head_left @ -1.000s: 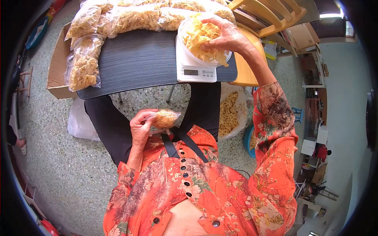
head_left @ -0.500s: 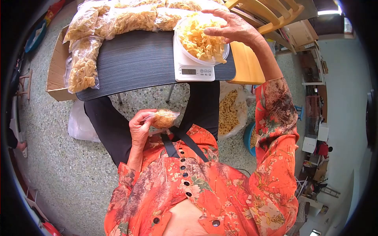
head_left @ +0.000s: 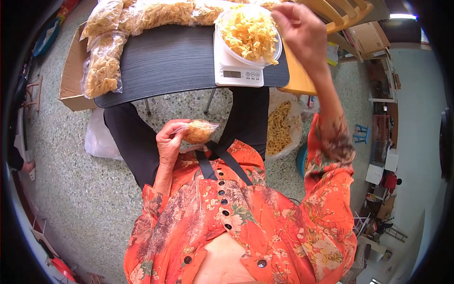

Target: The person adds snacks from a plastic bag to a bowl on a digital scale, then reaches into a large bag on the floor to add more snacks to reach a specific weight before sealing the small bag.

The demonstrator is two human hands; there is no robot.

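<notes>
In my left hand (head_left: pixel 169 140), above my lap, is a small clear plastic bag (head_left: pixel 198 131) of light-brown dried pieces, pinched at one end. My right hand (head_left: pixel 302 35) is raised just right of a round plastic tub (head_left: pixel 278 52). Its fingers are curled together, and whether they hold anything is too small to tell. Pale yellow dried strips (head_left: pixel 248 35) are heaped in the tub. Beneath the tub is a white digital scale (head_left: pixel 239 75) at the right end of the dark table (head_left: pixel 165 64).
Filled bags (head_left: pixel 102 71) line the table's left and far edges, beside a cardboard box (head_left: pixel 73 87). A wooden chair (head_left: pixel 343 16) stands at the upper right. On the floor are an open bag of dried pieces (head_left: pixel 279 128) and a blue basin (head_left: pixel 301 161). A person's foot (head_left: pixel 28 167) shows far left.
My right hand has moved from over the strips to the tub's right side, and its fingers have curled in. The view has shifted slightly. My left hand still holds the small bag.
</notes>
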